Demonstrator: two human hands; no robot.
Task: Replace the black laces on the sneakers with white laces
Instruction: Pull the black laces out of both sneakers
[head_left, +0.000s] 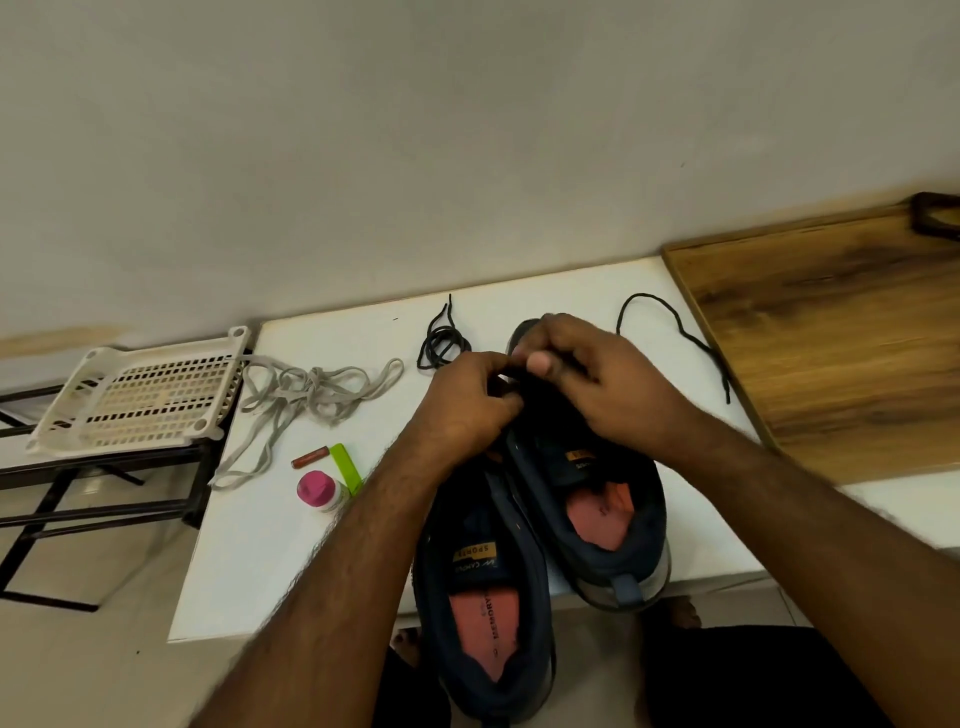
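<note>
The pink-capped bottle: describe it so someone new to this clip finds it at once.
Start at the white table and go to its left part, below the heap of pale laces. The small bottle lies there on its side beside a green stick, the only thing with a bright pink cap.

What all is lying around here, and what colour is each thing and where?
sneakers: two, dark navy with pinkish-red insoles, side by side at the near edge of the white table.
black laces: one bundled left of the hands, another trailing loose to the right.
white laces: a greyish-white tangle, left part of the table.
bottle: one, pink cap, lying near the left forearm.
green item: one, flat, beside the bottle.
reddish-brown stick: one, small, beside the green item.
plastic tray: one, cream, slotted, on a black metal rack at far left.
wooden board: one, brown, at right.
left hand, right hand: both working at the front of the right sneaker.
</note>
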